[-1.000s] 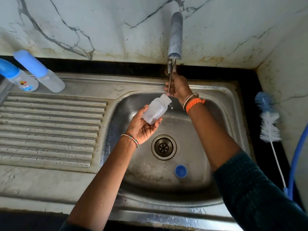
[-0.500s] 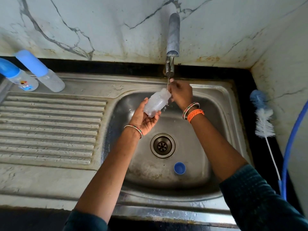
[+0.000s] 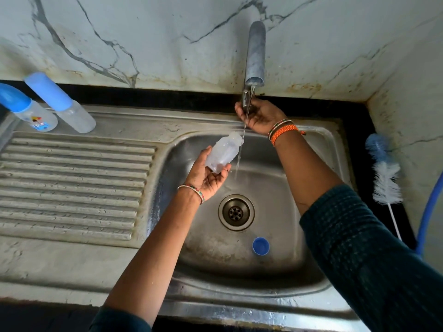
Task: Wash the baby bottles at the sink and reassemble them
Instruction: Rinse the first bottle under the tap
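Right hand [image 3: 260,116] has returned to grip the tap [image 3: 247,101]; your left hand [image 3: 208,174] cups the bottle [image 3: 224,152] beside the stream, rinsing nearly finished.

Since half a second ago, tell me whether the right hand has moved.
Yes. The right hand has gone up from the clear bottle, which the left hand holds, back to the tap and now grips the valve beneath the spout.

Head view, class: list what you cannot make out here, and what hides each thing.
- Tap handle: covered by the right hand, whose grip is unclear.
- Open bottle: water level inside unreadable through the cloudy plastic; the left hand hides its base.
- Printed bottle: label too small, cap cut by the left edge.
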A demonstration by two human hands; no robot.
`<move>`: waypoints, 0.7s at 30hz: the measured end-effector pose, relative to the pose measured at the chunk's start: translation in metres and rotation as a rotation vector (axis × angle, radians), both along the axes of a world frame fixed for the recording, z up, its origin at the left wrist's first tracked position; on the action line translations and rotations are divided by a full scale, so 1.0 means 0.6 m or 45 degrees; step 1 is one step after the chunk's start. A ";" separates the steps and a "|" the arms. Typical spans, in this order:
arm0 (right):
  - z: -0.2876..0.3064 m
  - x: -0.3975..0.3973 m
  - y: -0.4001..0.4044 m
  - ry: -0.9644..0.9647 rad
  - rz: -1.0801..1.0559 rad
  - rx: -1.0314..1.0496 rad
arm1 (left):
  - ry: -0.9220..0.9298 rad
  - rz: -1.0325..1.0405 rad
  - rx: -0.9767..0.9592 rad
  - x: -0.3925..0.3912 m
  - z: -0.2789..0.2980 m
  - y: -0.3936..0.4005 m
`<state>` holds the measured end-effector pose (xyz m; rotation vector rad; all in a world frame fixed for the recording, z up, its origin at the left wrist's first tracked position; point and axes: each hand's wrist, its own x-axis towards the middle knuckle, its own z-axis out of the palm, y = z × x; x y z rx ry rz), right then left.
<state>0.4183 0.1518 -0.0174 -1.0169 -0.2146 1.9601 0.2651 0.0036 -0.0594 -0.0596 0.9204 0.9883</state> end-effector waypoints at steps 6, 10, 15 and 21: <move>-0.005 0.001 0.004 0.022 -0.012 -0.003 | 0.003 -0.019 0.014 0.002 -0.005 0.002; -0.003 -0.001 0.002 0.011 -0.025 -0.018 | -0.003 -0.017 0.013 0.002 -0.006 0.002; 0.002 -0.002 -0.001 -0.001 -0.030 -0.019 | -0.006 -0.016 0.018 0.003 -0.006 -0.002; 0.004 -0.003 0.000 -0.047 -0.023 0.002 | -0.007 -0.007 0.009 0.000 -0.004 -0.003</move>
